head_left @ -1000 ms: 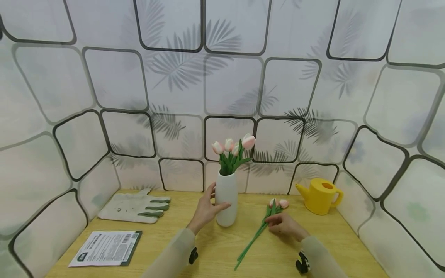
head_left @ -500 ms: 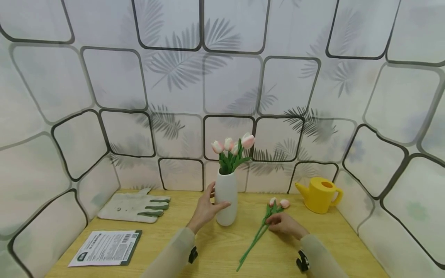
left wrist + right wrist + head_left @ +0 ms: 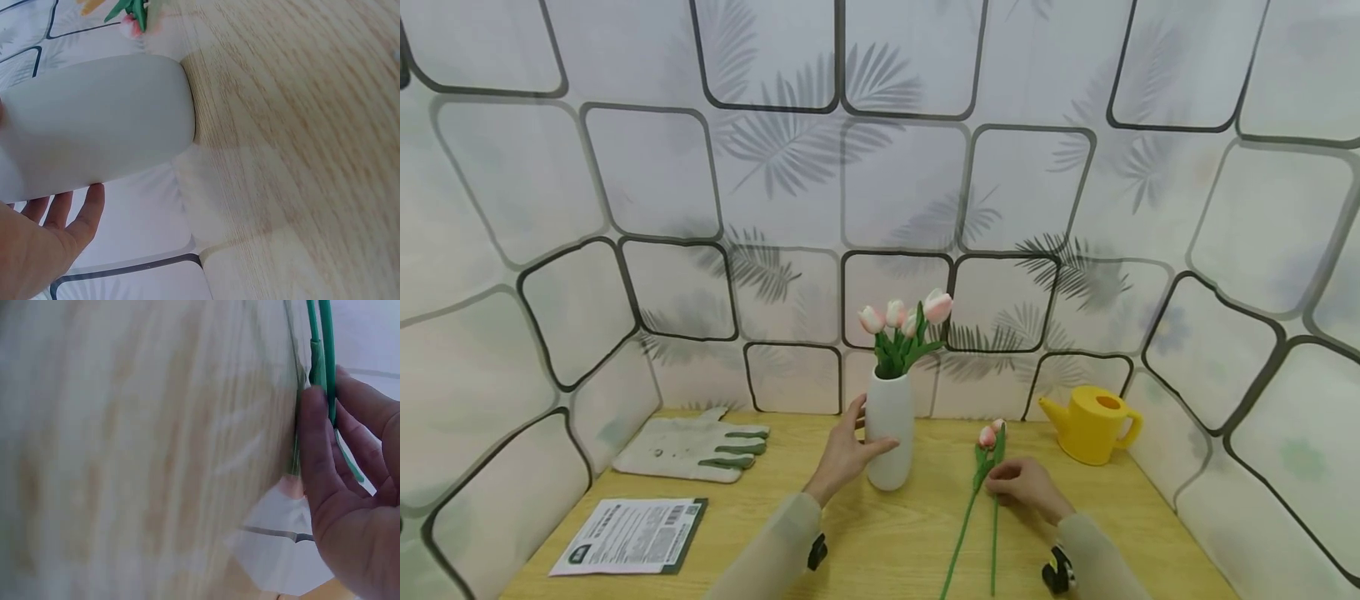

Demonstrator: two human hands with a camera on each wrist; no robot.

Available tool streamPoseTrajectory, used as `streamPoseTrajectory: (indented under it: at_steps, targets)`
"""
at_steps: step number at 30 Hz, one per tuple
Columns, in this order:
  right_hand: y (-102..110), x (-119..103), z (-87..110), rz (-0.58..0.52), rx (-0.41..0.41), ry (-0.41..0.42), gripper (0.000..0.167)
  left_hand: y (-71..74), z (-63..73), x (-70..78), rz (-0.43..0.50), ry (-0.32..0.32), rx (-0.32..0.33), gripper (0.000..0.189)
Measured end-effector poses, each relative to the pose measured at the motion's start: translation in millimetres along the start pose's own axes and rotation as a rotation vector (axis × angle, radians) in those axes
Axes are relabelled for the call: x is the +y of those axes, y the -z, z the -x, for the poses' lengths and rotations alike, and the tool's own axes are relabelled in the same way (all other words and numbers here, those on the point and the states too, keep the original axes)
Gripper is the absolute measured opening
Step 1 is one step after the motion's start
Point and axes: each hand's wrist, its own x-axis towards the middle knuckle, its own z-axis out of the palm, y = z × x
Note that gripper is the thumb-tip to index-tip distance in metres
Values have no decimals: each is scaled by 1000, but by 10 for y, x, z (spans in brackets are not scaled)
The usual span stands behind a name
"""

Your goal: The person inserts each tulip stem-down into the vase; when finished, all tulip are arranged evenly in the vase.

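The left hand (image 3: 848,450) is clamped on the white vase (image 3: 890,433), thumb lying across the front and fingers reaching round the left side. The left wrist view shows fingertips touching the smooth wall of the vase, close to its base. The vase stands upright on the wood-grained surface (image 3: 880,550), and a bunch of pink-and-white tulips (image 3: 891,356) rises from its mouth, four blooms visible among dark green leaves.

Well apart from the left hand, the right hand (image 3: 1028,485) pinches the right tulip (image 3: 995,542) by its green stem, just below the bloom, with thumb and fingers together. The left tulip (image 3: 958,542) lies just beside it; their blooms are close together at the far end, and the stems spread apart toward the near edge. In the right wrist view both green stems run next to the fingers, but I cannot tell whether the second one is also gripped.

Behind the right hand, at the back right, stands a yellow watering can (image 3: 1088,427), spout toward the left. At the back left lies a pale glove (image 3: 677,446) with green between its fingers, and nearer the person is a flat printed packet (image 3: 628,536). A patterned cloth (image 3: 902,183) covers the walls around the surface.
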Motion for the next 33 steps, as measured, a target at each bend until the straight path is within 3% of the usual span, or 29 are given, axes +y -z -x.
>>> streamPoseTrajectory:
  at_steps: [6,12,17,21,33]
  targets:
    - [23,14,0,-121,-18,-12,40,-3,-4,-2,-19,-14,3,98]
    - [-4,-12,-10,-243,37,-13,51,-3,-19,-10,-19,-19,1,94]
    - [-48,-78,-9,-324,109,49,57,2,-17,-10,-18,-27,1,94]
    - [-89,-106,-25,-388,146,98,60,6,-9,-6,-14,-25,0,95]
    - [-175,-330,17,-500,251,90,60,9,-12,1,-24,-18,1,94]
